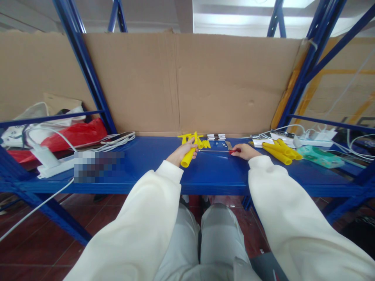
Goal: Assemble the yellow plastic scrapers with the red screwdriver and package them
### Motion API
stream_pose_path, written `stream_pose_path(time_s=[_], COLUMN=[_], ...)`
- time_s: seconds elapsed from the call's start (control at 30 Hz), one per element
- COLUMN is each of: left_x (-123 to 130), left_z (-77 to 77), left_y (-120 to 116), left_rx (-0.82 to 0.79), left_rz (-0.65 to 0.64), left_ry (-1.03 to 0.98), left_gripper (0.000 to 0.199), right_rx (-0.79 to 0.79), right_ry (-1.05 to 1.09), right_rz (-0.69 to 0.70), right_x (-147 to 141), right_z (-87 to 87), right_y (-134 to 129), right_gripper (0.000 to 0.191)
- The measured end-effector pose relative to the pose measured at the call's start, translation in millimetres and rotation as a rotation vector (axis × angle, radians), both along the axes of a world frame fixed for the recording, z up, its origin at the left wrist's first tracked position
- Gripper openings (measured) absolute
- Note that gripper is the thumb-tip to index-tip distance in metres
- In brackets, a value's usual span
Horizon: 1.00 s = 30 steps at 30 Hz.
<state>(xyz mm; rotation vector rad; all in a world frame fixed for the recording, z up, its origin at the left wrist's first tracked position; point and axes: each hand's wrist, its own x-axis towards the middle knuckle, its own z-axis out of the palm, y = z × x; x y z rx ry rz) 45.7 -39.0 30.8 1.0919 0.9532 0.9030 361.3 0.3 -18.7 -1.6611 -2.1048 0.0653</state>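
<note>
My left hand is closed around a yellow tapered tube, its wide round end tilted down toward me. In my right hand is a screwdriver with a red handle, pinched by the fingers. Its long thin shaft points left and its tip reaches the yellow tube near my left fingers; whether it touches a screw there is too small to tell. Just behind my hands lie several yellow plastic pieces, a stack of black-and-white items and a few tiny parts.
More yellow tubes lie right of my right hand, beside a green packet and a white power strip with cables. On the left are another power strip, a phone and a red bag. Cardboard stands behind the blue shelf.
</note>
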Motion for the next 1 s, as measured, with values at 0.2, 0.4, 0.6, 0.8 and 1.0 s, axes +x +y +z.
stream_pose_path(time_s=[0.2, 0.4, 0.6, 0.8, 1.0], left_x=[-0.5, 0.6, 1.4, 1.1, 0.8], left_z=[-0.7, 0.9, -3.1, -1.9, -1.4], left_y=[1.6, -1.9, 1.8, -0.9, -1.2], left_rx=[-0.016, -0.020, -0.043, -0.057, -0.063], left_rz=[-0.019, 0.007, -0.010, -0.022, -0.019], left_ry=[-0.022, -0.007, 0.047, 0.045, 0.042], left_gripper=[0.063, 0.067, 0.067, 0.067, 0.064], right_rx=[-0.006, 0.034, 0.071, 0.103, 0.110], right_ry=[0.121, 0.221, 0.226, 0.262, 0.289], right_rz=[0.065, 0.114, 0.080, 0.099, 0.127], right_x=[6.0, 7.2, 4.2, 1.0, 0.5], right_z=[5.3, 11.0, 11.7, 13.0, 11.7], right_y=[-8.6, -13.8, -14.0, -16.1, -15.2], right_gripper=[0.022, 0.028, 0.026, 0.029, 0.033])
